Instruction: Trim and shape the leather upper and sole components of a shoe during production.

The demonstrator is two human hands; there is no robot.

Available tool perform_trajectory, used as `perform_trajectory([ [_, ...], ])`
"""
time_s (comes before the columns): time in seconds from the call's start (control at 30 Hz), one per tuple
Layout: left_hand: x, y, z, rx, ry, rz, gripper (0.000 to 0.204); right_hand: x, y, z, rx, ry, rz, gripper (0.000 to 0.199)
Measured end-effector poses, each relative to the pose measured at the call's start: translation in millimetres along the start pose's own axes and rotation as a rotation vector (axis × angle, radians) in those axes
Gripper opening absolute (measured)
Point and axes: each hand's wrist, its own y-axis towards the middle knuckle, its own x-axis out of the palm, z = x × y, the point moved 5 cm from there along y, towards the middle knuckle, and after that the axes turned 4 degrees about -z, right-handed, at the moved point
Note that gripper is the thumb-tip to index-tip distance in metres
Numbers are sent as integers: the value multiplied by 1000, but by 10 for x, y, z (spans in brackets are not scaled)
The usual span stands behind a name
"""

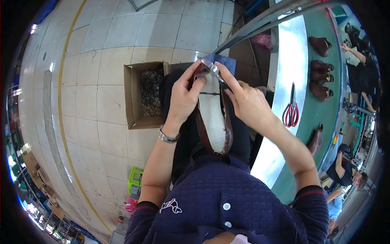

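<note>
A brown leather shoe [213, 122] lies across my lap with its pale underside facing up and its brown edges folded around it. A thin dark strap or cord crosses the underside. My left hand [183, 96] grips the shoe's far end, thumb on the underside and fingers at the outer edge. In my right hand [248, 99] is a shiny metal hand tool [211, 67], whose head rests at the shoe's far end near my left fingertips. The tool's exact kind is hard to make out, as my fingers cover its handle.
To my left, an open cardboard box [131, 97] holds dark tangled scraps. Red-handled scissors [291, 110] lie on the metal ledge [270, 156] at right. Several brown shoes [321, 77] stand on the green conveyor belt [310, 107]. People work beyond it. A metal bar [252, 28] slants overhead.
</note>
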Motion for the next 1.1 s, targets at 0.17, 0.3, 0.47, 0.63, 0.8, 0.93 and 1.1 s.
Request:
perform_trajectory([
  [0.17,49,-281,20,11,-16,-11,68,-302,-287,169,0,150,130,64],
  [0.3,184,-819,-15,-54,69,27,85,-140,-855,942,511,262,289,61],
  [0.47,308,-1035,-189,-208,-93,18,54,497,-1355,1973,800,14,445,60],
  [0.63,33,-1066,-136,-122,298,161,39,662,-1976,2430,687,-13,759,38],
  [0.8,-92,-1077,194,12,1077,324,33,688,-2444,2816,867,-5,522,45],
  [0.93,139,-1073,321,68,1227,295,32,596,-2756,2859,1089,458,292,49],
  [1.1,86,-1121,183,-22,897,219,35,385,-2549,1557,753,1312,356,73],
])
